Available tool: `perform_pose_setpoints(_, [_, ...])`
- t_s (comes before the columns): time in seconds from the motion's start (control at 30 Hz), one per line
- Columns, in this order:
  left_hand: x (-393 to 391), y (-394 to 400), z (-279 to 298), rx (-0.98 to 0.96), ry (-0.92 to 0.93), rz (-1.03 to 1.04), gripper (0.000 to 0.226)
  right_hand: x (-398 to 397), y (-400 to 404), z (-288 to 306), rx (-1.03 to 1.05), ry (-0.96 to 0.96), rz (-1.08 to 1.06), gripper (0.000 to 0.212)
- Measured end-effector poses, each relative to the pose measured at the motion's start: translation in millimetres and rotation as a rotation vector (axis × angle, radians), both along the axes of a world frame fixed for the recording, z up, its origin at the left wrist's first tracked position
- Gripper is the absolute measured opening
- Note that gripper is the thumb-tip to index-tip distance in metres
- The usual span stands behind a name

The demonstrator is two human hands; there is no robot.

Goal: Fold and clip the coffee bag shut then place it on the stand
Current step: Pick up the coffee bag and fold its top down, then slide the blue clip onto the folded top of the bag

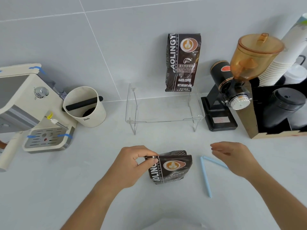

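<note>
Low centre of the frame, a dark brown foil coffee bag (171, 168) with a latte-art emblem and white lettering stands on the pale grey counter (83, 188), its top open and the front panel curling slightly. The left hand (134, 165) comes in from the lower left and pinches the bag's upper left corner between thumb and forefinger, the other fingers curled in. To the right of the bag, a pale blue plastic sealing clip (205, 175) lies on the counter, hinged open in a V. The right hand (235, 156) hovers just over the clip's upper arm, palm down, fingers loosely spread and gripping nothing. Above, mid-frame, sits a clear acrylic stand (163, 112) on wire legs, with a second, sealed coffee bag (181, 63) of the same design upright on it against the grey tiled wall. A cream espresso machine (29, 107) fills the left edge, a black grinder (230, 90) with an amber hopper the right.
</note>
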State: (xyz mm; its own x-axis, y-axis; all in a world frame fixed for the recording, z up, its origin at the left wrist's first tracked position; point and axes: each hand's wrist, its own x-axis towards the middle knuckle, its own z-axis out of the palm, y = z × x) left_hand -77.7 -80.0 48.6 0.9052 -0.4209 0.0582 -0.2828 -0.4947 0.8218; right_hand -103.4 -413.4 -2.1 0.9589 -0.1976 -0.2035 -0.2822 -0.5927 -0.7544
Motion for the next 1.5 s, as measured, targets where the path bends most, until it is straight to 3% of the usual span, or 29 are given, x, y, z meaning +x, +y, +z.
perform_pose_setpoints(0.2, [-3, 0, -3, -0.056, 0.025, 0.044, 0.014, -12, -25, -64, -0.409, 0.244, 0.027, 0.026])
perform_pose_setpoints(0.5, [-3, -3, -12, -0.089, -0.017, 0.102, 0.023, -18, -20, -78, -0.614, 0.333, 0.115, 0.018])
perform_pose_setpoints(0.67, [-6, -4, -22, -0.251, 0.127, 0.272, 0.026, -25, -16, -64, -0.529, 0.179, 0.116, 0.02])
perform_pose_setpoints(0.83, [-6, -11, -32, -0.501, 0.322, 0.352, 0.034, -23, -5, -19, -0.39, -0.221, 0.105, 0.02])
perform_pose_setpoints(1.0, [-9, -19, -32, -0.587, 0.347, 0.361, 0.018, -11, 13, 31, -0.295, -0.493, 0.089, 0.024])
perform_pose_setpoints(1.07, [-9, -21, -33, -0.588, 0.336, 0.347, 0.023, -5, 22, 47, -0.27, -0.56, 0.142, 0.024])
perform_pose_setpoints(1.23, [-4, -22, -36, -0.561, 0.303, 0.315, 0.025, 9, 44, 74, -0.195, -0.609, 0.322, 0.023])
perform_pose_setpoints(1.5, [-3, -17, -40, -0.459, 0.253, 0.273, 0.022, 44, 77, 95, -0.113, -0.533, 0.613, 0.023])
